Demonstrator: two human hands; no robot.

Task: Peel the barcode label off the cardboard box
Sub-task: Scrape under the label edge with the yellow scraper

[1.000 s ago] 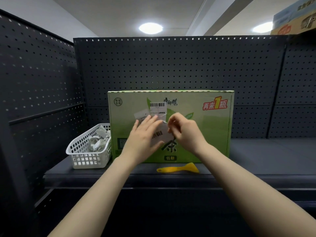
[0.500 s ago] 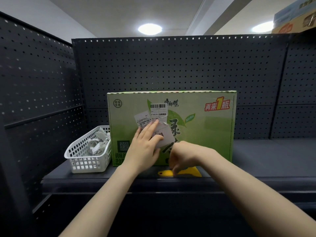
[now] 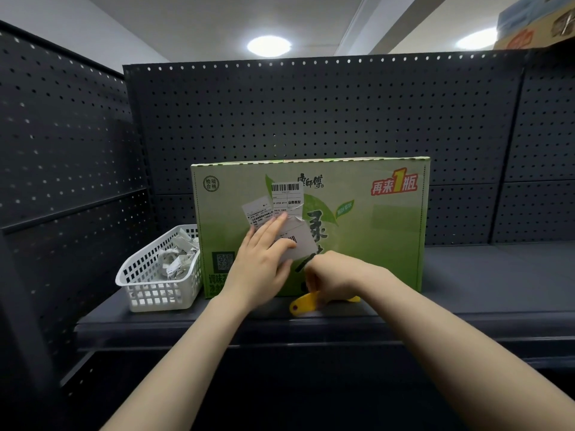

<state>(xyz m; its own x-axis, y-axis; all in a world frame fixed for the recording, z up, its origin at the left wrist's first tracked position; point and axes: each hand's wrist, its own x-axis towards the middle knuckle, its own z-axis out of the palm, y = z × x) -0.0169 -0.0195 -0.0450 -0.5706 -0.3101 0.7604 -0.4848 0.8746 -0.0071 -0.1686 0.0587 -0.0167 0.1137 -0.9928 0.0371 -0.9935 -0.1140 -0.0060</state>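
A green cardboard box (image 3: 373,231) stands upright on the dark shelf (image 3: 466,281). On its front are white barcode labels (image 3: 287,194), one at the top, one to its left, and a lower one (image 3: 300,244) that looks partly lifted. My left hand (image 3: 261,265) lies flat against the box front, its fingers and thumb over the lower label. My right hand (image 3: 336,278) is down at the shelf in front of the box, fingers closed around a yellow plastic scraper (image 3: 303,303), whose handle end sticks out to the left.
A white plastic basket (image 3: 155,281) with several crumpled peeled labels stands on the shelf, left of the box. Dark pegboard walls rise behind and at the left. A cardboard carton (image 3: 535,23) sits on top at the upper right.
My right hand left the label, dropped to the shelf and closed on the yellow scraper. My left hand stayed pressed on the box over the lower label.
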